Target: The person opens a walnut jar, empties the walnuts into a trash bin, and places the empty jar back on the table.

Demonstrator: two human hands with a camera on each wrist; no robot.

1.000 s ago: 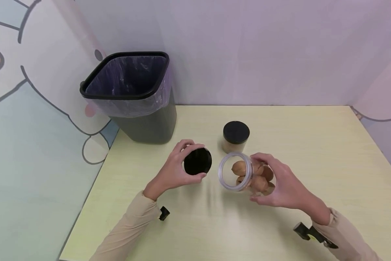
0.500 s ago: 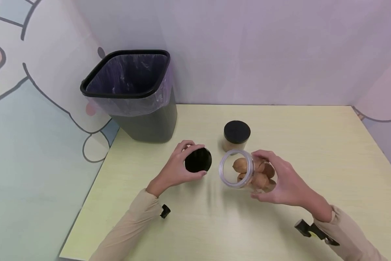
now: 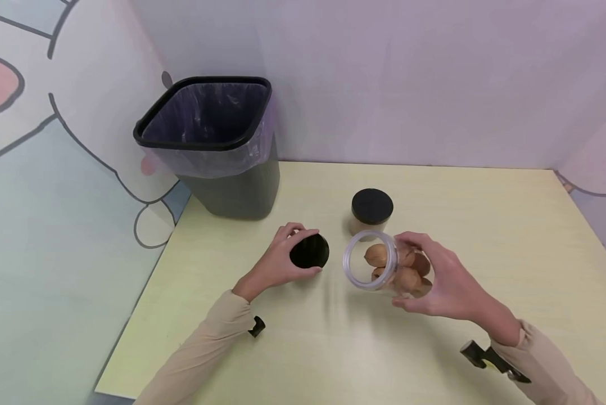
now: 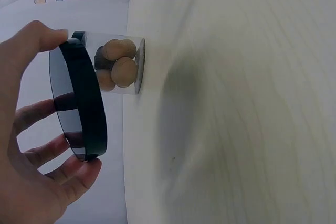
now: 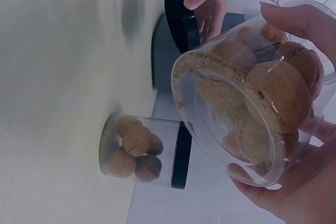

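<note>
Grasping a black lid by its rim in the left hand, thumb on one side and curled fingers on the other. Held above the counter, slightly tilted, with a soft shadow on the surface below in the left wrist view.

Gripping a clear jar in the right hand, thumb and fingers curved round opposite sides of its body. Also lifted off the counter, and tipped over at a slant, with the open mouth turned up and toward the lid. Near the lid, but apart from it. Loaded with brown nuts, plainly visible through the see-through wall. Turned base toward the camera in the right wrist view.

Standing upright on the counter, just behind the held jar: a second jar, likewise clear, with more nuts inside and a black cap on top. Well apart from both hands.

Farther back, at the left corner: a grey bin with a black rim and a thin purplish liner folded over the edge. Behind that, a pale wall, with cartoon outlines at the left. On both arms, beige sleeves, with a small black device near each wrist.
</note>
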